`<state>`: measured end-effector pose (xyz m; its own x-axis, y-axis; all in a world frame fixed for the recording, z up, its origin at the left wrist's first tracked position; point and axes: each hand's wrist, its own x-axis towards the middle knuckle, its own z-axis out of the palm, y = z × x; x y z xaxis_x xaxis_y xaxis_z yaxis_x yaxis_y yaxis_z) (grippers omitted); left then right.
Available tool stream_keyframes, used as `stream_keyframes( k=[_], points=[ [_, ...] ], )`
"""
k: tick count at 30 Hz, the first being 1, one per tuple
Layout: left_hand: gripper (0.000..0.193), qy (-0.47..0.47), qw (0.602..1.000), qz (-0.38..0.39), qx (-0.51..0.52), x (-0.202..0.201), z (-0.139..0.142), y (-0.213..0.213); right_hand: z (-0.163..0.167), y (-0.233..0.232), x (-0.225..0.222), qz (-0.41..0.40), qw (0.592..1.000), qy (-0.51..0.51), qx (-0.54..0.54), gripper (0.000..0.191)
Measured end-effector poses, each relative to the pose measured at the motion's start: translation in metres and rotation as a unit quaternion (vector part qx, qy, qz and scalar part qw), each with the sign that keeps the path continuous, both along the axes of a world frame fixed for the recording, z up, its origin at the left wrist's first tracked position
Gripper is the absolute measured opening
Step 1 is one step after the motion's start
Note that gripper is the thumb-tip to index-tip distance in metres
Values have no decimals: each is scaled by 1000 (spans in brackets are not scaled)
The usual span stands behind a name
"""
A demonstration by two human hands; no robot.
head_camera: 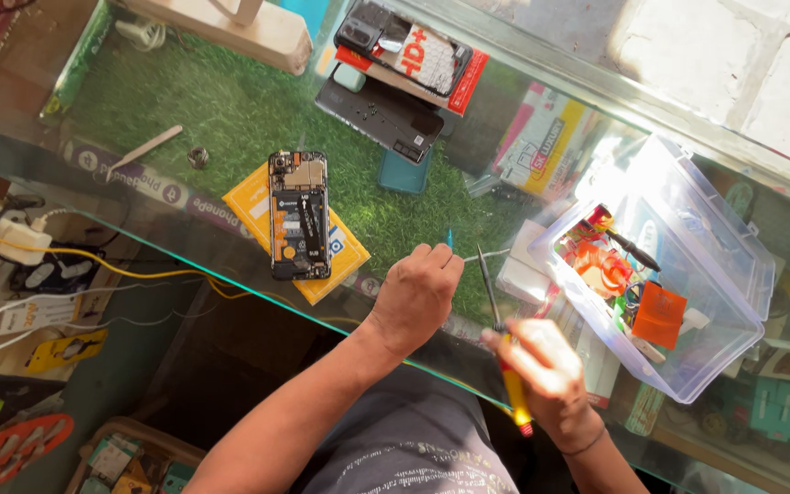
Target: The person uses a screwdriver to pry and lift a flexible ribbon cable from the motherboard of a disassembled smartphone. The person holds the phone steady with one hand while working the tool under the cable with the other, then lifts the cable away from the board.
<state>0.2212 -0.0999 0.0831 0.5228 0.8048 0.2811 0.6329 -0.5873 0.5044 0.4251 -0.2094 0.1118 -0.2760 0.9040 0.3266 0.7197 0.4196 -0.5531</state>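
A: Where's the opened phone [299, 215]?

B: Centre-left of the frame, on a yellow card [258, 206], left of both hands; left hand [416, 295] fisted around a blue-tipped tool [450, 240]; right hand [546, 366] grips a screwdriver [502, 338].

A: Anything unclear?

B: The clear box [733, 265] contents blur in glare.

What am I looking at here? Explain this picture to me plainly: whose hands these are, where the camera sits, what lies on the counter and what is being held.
There is one picture, from a camera worn on a person's head, looking down at their own bare hands over a glass counter lined with green turf. The left hand is closed around a small blue-tipped tool. The right hand holds a screwdriver with a yellow and red handle. To the left lies an opened phone, its insides showing, on a yellow card. Further back lie more phones and a phone back cover. To the right stands an open clear plastic box of small parts.
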Motion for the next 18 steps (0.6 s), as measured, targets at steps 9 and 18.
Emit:
stream_keyframes(
  k=[9,18],
  points=[
    [6,-6,1000,4,3,-2,-1,-1,11,6,4,49,996,-54,42,43],
    [6,11,1000,4,14,-2,-4,1,17,10,5,108,990,-94,15,43]
  ],
)
